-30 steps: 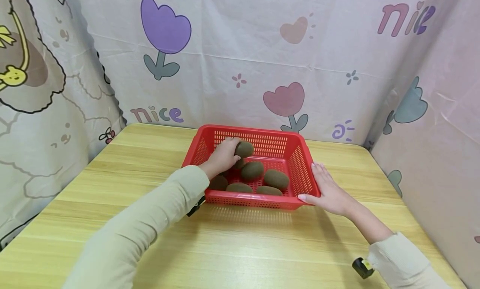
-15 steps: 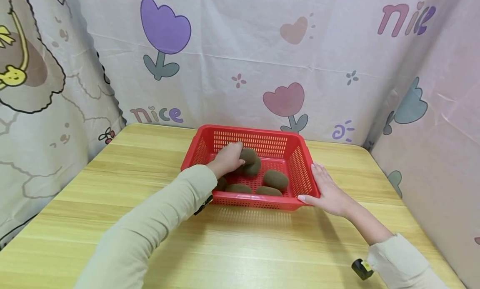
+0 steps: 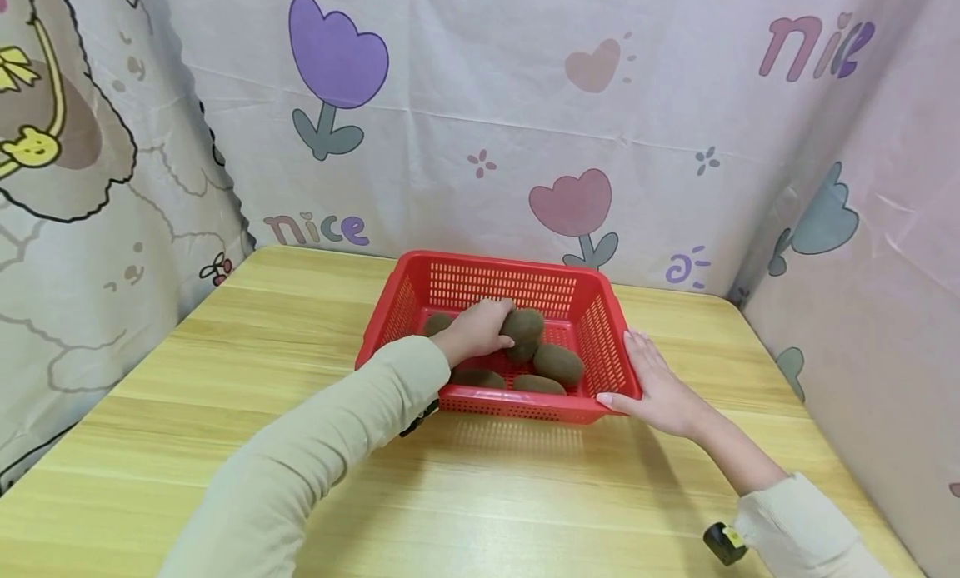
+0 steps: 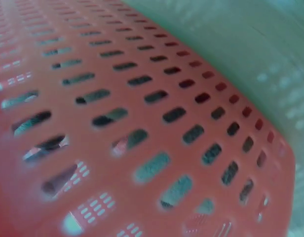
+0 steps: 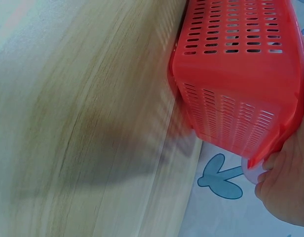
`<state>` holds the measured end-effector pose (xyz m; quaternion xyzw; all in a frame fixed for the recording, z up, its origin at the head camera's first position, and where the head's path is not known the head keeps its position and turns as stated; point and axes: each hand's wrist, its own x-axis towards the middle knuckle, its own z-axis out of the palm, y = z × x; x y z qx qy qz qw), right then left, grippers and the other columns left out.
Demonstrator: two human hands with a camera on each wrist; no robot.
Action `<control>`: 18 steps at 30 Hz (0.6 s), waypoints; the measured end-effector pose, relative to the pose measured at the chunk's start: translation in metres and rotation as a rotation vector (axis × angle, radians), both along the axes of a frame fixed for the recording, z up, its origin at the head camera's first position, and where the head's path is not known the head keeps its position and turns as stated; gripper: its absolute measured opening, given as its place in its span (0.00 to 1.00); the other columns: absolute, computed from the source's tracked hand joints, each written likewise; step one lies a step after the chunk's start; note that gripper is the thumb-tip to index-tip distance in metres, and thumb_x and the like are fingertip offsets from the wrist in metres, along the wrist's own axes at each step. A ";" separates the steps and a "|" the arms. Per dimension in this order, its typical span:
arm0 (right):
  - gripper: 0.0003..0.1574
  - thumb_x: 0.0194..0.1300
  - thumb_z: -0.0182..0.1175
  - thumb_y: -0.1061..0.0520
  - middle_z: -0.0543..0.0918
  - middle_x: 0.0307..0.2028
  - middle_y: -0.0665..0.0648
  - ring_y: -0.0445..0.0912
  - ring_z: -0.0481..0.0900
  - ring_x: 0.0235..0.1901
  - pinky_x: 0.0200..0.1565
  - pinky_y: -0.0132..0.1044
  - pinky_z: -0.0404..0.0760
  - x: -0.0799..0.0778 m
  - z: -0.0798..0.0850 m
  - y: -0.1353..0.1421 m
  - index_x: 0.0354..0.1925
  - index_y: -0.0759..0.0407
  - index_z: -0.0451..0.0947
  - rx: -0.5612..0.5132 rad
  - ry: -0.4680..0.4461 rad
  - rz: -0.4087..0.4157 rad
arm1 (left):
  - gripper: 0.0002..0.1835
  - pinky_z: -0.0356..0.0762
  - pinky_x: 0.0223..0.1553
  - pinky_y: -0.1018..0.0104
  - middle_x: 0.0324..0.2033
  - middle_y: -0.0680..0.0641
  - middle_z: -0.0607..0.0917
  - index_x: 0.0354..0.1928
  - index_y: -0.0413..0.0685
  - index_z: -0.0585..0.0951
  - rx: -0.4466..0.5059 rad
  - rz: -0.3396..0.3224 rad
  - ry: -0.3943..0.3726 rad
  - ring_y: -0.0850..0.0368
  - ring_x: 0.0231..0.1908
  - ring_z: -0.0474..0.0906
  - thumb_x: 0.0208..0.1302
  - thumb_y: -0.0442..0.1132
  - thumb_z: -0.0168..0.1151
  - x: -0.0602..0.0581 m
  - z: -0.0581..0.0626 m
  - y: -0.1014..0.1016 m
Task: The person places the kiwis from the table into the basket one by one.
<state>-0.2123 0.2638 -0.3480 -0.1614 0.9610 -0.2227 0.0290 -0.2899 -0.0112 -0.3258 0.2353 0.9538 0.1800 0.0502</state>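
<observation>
My left hand [image 3: 480,326] reaches into a red plastic basket [image 3: 517,405] and grips a brown kiwi [image 3: 525,324] between thumb and fingers. Several more kiwis lie on the basket's floor: one kiwi [image 3: 559,366] right beside the held one, another kiwi [image 3: 539,385] by the front wall, and a kiwi [image 3: 437,322] at the left, partly behind my hand. My right hand [image 3: 660,385] holds the basket's front right corner, thumb on the front rim and fingers along the right side. The slotted basket wall [image 4: 142,108] hides my left hand in the left wrist view.
The basket stands on a light wooden table [image 3: 525,495], near its back edge. A printed curtain [image 3: 465,78] hangs behind and on both sides. A small black device [image 3: 725,543] is attached at the right sleeve.
My left hand has moved rightward and lower inside the basket with the kiwi, which now sits close to the kiwi on the right. The right hand keeps its place on the corner.
</observation>
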 end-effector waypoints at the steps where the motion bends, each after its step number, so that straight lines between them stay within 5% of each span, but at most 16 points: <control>1: 0.68 0.53 0.59 0.32 0.45 0.71 0.68 0.65 0.43 0.69 0.56 0.68 0.64 0.000 0.000 0.000 0.72 0.63 0.35 0.000 0.000 -0.001 | 0.24 0.77 0.51 0.57 0.47 0.40 0.81 0.56 0.40 0.71 -0.004 -0.004 -0.003 0.50 0.50 0.78 0.59 0.41 0.64 0.000 0.000 0.001; 9: 0.67 0.53 0.59 0.32 0.46 0.71 0.68 0.65 0.44 0.69 0.56 0.68 0.65 0.000 -0.001 0.000 0.72 0.64 0.35 -0.005 0.002 0.001 | 0.21 0.76 0.52 0.57 0.47 0.41 0.81 0.53 0.38 0.74 -0.020 -0.040 -0.012 0.51 0.49 0.78 0.58 0.38 0.64 -0.004 0.004 -0.007; 18: 0.67 0.53 0.60 0.32 0.46 0.70 0.68 0.64 0.44 0.68 0.55 0.68 0.66 0.000 0.001 0.000 0.72 0.63 0.35 -0.011 -0.001 0.001 | 0.25 0.71 0.59 0.58 0.53 0.43 0.80 0.56 0.41 0.75 -0.093 -0.155 -0.071 0.52 0.56 0.74 0.55 0.36 0.67 -0.003 0.007 -0.025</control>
